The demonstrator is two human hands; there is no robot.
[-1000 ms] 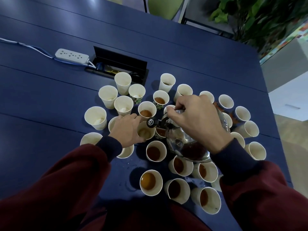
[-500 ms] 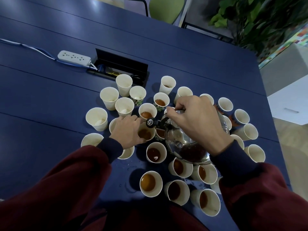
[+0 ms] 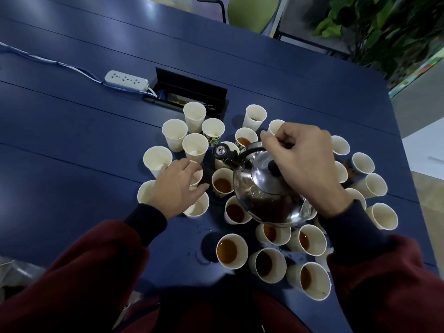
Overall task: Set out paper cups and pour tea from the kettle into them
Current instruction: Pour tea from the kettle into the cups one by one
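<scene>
Shifting left off the filled cup, your left grip now rests loose-fingered on an empty cup while your right grip holds the kettle by its handle above the middle cups, ready for another pour.

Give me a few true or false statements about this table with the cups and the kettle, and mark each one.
1. The right hand grips the kettle by its handle. True.
2. Every paper cup is empty. False: several, like the near cup, hold tea.
3. A white power strip lies on the blue table. True.
4. The left hand holds the kettle's lid. False: it reaches among the unfilled cups, and the lid sits on the kettle.
</scene>
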